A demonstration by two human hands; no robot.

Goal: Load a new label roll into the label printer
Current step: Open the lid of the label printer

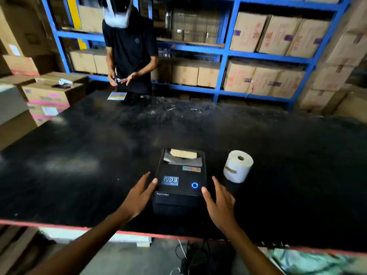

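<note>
A black label printer sits near the front edge of the black table, lid closed, a blue ring light glowing on top. Through its clear window a roll shows inside. A white label roll stands upright on the table just right of the printer. My left hand is at the printer's left side, fingers spread, thumb touching the lid's edge. My right hand is at the printer's right front corner, fingers apart, thumb at the lid. Neither hand holds anything.
Another person stands at the table's far side, handling something small, with a card and a dark device in front of them. Blue shelves of cartons line the back. Stacked boxes stand at the left. Cables hang below the front edge.
</note>
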